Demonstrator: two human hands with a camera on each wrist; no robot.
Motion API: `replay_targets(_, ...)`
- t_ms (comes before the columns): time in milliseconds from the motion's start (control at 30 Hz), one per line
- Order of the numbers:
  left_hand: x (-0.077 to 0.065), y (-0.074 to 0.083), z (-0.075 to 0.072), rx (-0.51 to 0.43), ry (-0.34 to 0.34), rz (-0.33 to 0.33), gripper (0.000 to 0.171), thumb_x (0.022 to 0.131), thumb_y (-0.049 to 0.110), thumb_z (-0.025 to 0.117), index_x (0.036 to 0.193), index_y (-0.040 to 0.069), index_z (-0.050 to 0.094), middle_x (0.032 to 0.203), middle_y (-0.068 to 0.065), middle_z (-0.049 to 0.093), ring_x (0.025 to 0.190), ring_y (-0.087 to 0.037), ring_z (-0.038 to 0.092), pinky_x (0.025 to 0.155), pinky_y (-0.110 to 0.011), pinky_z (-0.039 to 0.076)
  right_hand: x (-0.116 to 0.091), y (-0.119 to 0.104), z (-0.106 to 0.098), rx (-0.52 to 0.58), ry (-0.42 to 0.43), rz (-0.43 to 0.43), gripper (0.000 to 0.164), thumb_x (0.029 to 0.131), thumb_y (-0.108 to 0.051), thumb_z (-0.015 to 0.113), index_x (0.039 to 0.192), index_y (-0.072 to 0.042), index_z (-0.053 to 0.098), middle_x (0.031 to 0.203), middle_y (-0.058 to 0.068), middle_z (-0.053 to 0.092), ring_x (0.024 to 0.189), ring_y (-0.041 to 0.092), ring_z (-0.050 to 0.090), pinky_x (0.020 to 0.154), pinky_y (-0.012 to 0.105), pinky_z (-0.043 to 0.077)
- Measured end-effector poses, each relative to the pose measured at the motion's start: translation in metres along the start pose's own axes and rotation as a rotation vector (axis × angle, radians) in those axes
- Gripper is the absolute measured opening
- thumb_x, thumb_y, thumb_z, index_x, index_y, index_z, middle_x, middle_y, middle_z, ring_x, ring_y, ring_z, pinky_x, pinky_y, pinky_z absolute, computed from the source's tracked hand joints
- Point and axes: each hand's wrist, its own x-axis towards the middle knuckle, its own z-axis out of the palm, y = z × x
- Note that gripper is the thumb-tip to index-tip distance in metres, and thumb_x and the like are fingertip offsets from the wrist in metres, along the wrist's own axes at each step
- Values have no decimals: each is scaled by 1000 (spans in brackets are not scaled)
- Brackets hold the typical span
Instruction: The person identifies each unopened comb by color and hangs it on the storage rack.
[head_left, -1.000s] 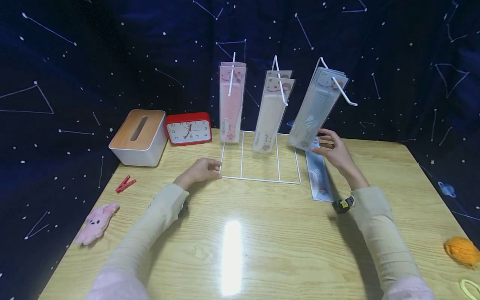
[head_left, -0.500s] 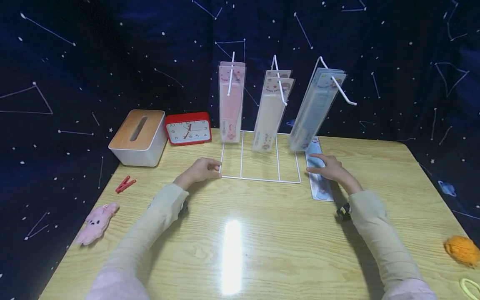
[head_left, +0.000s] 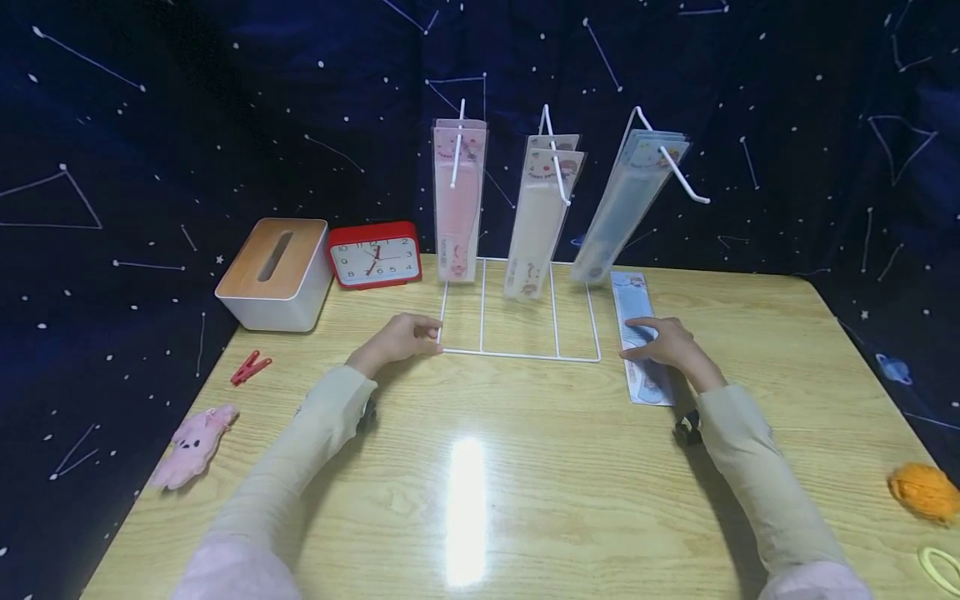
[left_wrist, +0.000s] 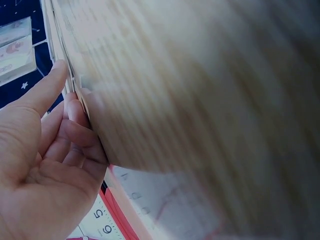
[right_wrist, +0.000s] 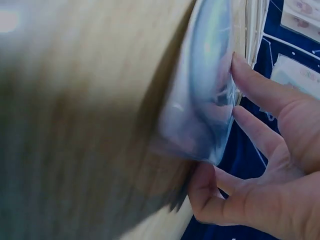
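Observation:
My left hand (head_left: pixel 405 340) holds the front left corner of the white wire display rack (head_left: pixel 517 356), its thumb and fingertips at the wire. My right hand (head_left: pixel 667 342) is at a flat blue packaged comb (head_left: pixel 651 385) lying just right of the rack. In the right wrist view, thumb and fingers meet the edges of that clear package (right_wrist: pixel 200 110). From the rack's hooks hang pink packaged combs (head_left: pixel 459 200), cream packaged combs (head_left: pixel 540 225) and blue packaged combs (head_left: pixel 630 204). The left wrist view shows fingers curled beside the rack wire.
Left of the rack stand a red alarm clock (head_left: pixel 375 257) and a tissue box (head_left: pixel 277 271) with a wooden lid. A red clip (head_left: pixel 250 367) and a pink plush toy (head_left: pixel 197 446) lie at left. Orange yarn (head_left: pixel 924 492) and a yellow ring (head_left: pixel 937 571) lie far right.
My right hand has come down from the hanging blue combs to the one on the table, which has shifted slightly rightward and nearer. The hanging blue combs have swung back. My left hand stays put.

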Motion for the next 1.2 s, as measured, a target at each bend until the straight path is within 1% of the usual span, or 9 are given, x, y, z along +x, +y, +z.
replay_targets(200,1,0,-1,-23,-2,-16,52,84,16,72,130,0,56,109,-11,64,97,-21,51,92,-37,42,-10,2,0,115,-23,65,81,80,-18,75,144,3,31,143,43,16,129,58,20,104,67,23)
replay_targets(367,1,0,0,-26,-4,-15,51,84,16,72,130,0,56,109,-11,64,99,-22,52,94,-37,42,-23,3,4,169,-3,77,91,79,-15,75,147,6,18,145,42,14,132,57,16,107,64,18)
replay_targets(567,0,1,1,-22,-9,-29,51,84,16,72,129,0,57,108,-10,64,100,-22,51,94,-38,42,-52,-1,3,207,165,57,95,79,-17,75,149,2,14,140,44,21,126,61,21,102,69,21)
replay_targets(667,0,1,1,-8,-6,-24,51,84,17,72,129,0,56,108,-10,65,100,-21,50,95,-38,41,-69,-8,-1,256,261,57,97,79,-18,76,151,-2,13,142,41,22,126,59,23,100,70,23)
replay_targets(767,0,1,1,-1,-3,-16,51,84,17,72,129,0,56,108,-10,65,99,-21,50,96,-38,41,-87,-19,-5,310,358,42,98,80,-19,76,152,-6,12,144,38,21,124,57,28,97,68,30)
replay_targets(867,-1,0,1,-4,2,-8,51,84,16,72,129,-1,57,109,-11,65,96,-21,50,94,-38,42,-106,-32,-10,374,449,16,98,81,-19,76,153,-11,10,148,32,19,123,55,34,94,61,40)
replay_targets(967,-1,0,1,-9,8,-4,51,84,15,72,129,-1,56,109,-12,65,96,-21,51,94,-37,42,-123,-47,-16,450,534,-16,98,82,-13,75,154,-19,10,153,21,18,125,49,38,93,37,47)
replay_targets(1100,0,0,1,-14,9,-1,50,84,14,72,129,-2,56,110,-13,65,97,-21,51,95,-37,41,-141,-68,-20,530,649,-90,100,78,3,73,153,-26,14,150,9,23,126,38,42,84,8,44)
replay_targets(1200,-1,1,0,-17,6,1,50,84,14,72,129,-2,56,111,-14,64,98,-21,51,95,-37,41,-150,-82,-18,544,686,-163,103,73,14,71,152,-24,18,146,5,26,121,33,46,80,5,43)
